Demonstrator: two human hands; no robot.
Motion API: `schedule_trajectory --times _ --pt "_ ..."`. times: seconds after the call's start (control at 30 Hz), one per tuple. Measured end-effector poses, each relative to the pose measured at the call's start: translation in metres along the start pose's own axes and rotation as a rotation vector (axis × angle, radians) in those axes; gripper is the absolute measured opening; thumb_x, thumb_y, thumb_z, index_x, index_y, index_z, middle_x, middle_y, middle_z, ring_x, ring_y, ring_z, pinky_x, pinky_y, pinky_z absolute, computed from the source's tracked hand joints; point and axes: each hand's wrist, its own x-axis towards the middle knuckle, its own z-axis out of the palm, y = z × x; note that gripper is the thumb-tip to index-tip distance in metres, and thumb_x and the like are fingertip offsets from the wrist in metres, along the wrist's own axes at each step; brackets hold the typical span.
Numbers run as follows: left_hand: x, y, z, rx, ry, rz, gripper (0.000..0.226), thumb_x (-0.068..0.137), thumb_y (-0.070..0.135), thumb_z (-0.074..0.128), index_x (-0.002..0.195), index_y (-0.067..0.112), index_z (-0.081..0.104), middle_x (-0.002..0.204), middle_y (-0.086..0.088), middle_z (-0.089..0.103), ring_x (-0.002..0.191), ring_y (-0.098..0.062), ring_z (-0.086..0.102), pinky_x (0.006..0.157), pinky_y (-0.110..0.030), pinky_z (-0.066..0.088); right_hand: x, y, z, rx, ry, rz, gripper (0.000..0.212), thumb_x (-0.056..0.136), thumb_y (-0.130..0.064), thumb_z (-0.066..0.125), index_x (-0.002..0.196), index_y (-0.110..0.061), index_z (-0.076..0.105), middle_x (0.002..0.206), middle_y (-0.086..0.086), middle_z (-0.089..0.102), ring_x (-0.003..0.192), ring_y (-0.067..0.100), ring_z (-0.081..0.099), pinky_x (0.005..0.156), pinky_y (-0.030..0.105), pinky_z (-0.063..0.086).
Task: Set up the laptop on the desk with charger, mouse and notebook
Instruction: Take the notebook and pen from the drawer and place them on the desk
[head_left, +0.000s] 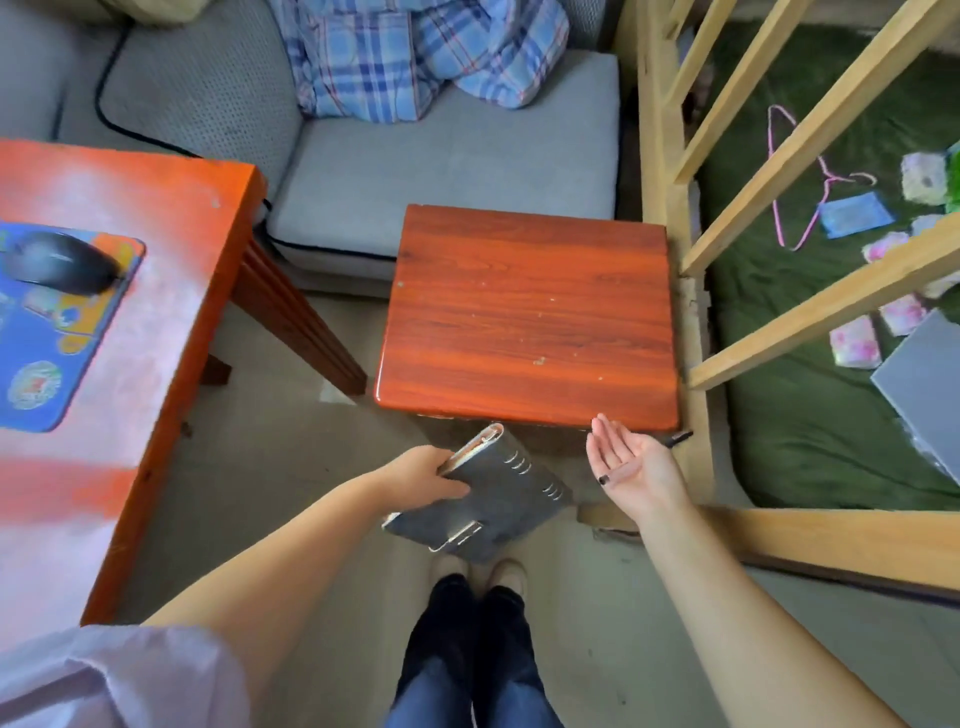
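Observation:
My left hand (434, 475) grips a grey ring-bound notebook (498, 506) by its upper edge, held tilted above the floor in front of the small stool. My right hand (631, 465) is palm up with fingers spread, and a black pen (675, 440) lies across it, its tip sticking out to the right. On the orange desk (171, 218) at the left, a black mouse (60, 262) rests on a blue mouse pad (47, 353). A grey laptop (930, 389) lies closed on the green bedding at the far right. No charger shows.
A red-brown wooden stool (524, 312) stands just ahead of my hands. Behind it is a grey sofa (441, 171) with a plaid blanket (415, 52). A wooden bed frame (737, 208) borders the right side, with a hanger and small packets on the green bedding.

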Motion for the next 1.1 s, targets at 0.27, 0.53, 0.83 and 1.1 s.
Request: schedule_trajectory --times 0.27,0.53,0.83,1.1 --pt "-0.107 -0.012 -0.035 -1.261 0.280 0.130 0.020 0.091 0.009 0.055 0.108 0.008 0.065 0.106 -0.011 0.073 0.092 -0.022 0.071 0.086 -0.037 0.057 -0.068 -0.009 0.046 -0.399 -0.100 -0.103 0.024 0.094 -0.005 0.033 0.081 -0.012 0.053 0.057 -0.003 0.039 0.025 0.004 0.032 0.027 0.012 0.019" --pt "-0.193 -0.031 -0.041 -1.944 0.582 0.443 0.048 0.077 0.023 0.063 0.124 0.010 0.059 0.118 -0.008 0.069 0.104 -0.022 0.067 0.088 -0.041 0.054 -0.146 0.092 0.119 -0.879 -0.435 -0.323 0.013 0.089 -0.034 0.057 0.087 -0.021 0.054 0.077 -0.002 0.047 0.048 0.007 0.043 0.030 0.013 0.023" --pt "-0.352 -0.133 0.001 -2.057 0.680 0.497 0.023 0.074 0.010 0.062 0.094 0.011 0.074 0.099 -0.006 0.076 0.084 -0.018 0.073 0.076 -0.035 0.061 -0.246 0.282 0.144 -1.108 -1.016 -0.309 0.022 0.089 -0.027 0.057 0.108 -0.020 0.064 0.097 0.003 0.075 0.069 0.013 0.069 0.057 0.029 0.057" --pt "-0.538 -0.278 0.075 -1.895 0.929 0.567 0.014 0.081 0.024 0.067 0.087 0.017 0.077 0.083 0.002 0.077 0.068 -0.010 0.072 0.060 -0.023 0.058 -0.306 0.433 0.129 -1.399 -1.387 -0.175 0.032 0.082 -0.036 0.059 0.107 -0.016 0.059 0.065 -0.003 0.041 0.044 0.004 0.030 0.036 0.014 0.021"
